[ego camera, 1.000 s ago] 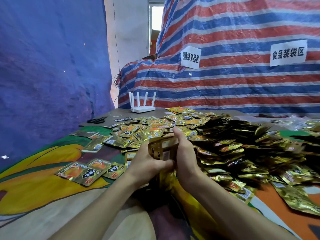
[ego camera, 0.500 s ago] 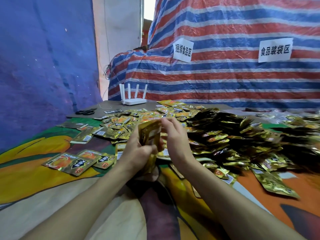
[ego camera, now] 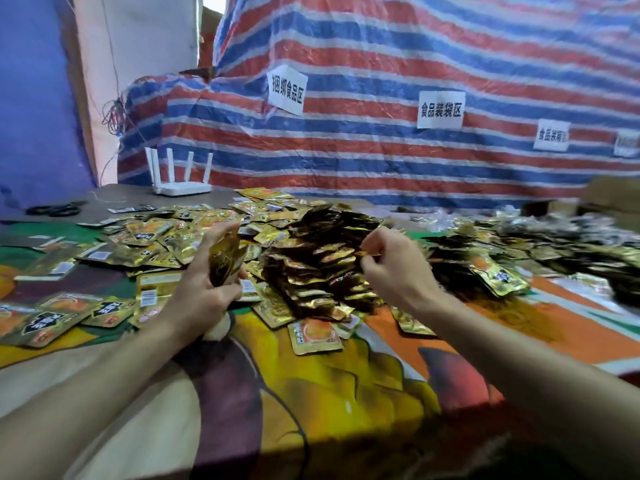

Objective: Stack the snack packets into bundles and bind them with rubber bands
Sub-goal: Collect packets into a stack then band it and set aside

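Note:
My left hand (ego camera: 204, 292) grips an upright stack of gold snack packets (ego camera: 225, 258) above the table. To its right, my right hand (ego camera: 391, 268) hovers with curled fingers over a big heap of gold packets (ego camera: 322, 261); its fingertips pinch the edge of one packet (ego camera: 367, 252) on that heap. More packets lie flat and loose (ego camera: 69, 313) on the colourful table cover at the left. No rubber band is visible.
A white router (ego camera: 181, 187) and black scissors (ego camera: 55, 210) sit at the far left of the table. A striped tarp wall with paper labels (ego camera: 440, 109) stands behind. Another spread of packets (ego camera: 554, 244) runs off to the right.
My right hand left the stack and moved right onto the heap. My left hand kept the stack. The view swung to the right.

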`<state>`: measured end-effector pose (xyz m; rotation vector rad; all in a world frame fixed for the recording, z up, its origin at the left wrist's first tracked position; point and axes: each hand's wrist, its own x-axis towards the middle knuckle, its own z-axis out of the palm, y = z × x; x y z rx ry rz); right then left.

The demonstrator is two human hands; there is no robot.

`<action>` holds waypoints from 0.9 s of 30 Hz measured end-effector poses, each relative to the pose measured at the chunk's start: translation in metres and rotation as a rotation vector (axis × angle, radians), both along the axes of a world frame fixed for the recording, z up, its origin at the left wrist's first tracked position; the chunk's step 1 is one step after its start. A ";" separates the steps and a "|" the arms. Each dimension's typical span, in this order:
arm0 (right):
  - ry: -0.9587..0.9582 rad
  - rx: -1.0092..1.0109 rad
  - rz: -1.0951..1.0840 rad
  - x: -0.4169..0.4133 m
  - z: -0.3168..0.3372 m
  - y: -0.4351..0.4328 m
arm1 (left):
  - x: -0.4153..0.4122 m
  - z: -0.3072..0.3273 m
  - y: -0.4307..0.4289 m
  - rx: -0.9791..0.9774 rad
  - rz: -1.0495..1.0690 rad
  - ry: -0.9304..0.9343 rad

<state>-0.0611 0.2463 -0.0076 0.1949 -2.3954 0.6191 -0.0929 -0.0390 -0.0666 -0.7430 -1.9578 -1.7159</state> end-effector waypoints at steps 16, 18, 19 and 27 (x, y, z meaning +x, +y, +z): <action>-0.549 0.375 -0.581 0.011 -0.009 0.155 | 0.006 0.003 0.002 -0.022 -0.048 -0.043; -0.494 0.320 -0.588 0.010 -0.003 0.153 | 0.008 0.005 0.002 -0.004 -0.060 -0.044; -0.458 0.302 -0.592 0.009 0.000 0.151 | 0.009 0.006 0.003 0.009 -0.065 -0.047; -0.401 0.369 -0.606 0.005 0.036 0.113 | 0.015 0.013 0.004 0.068 -0.071 -0.075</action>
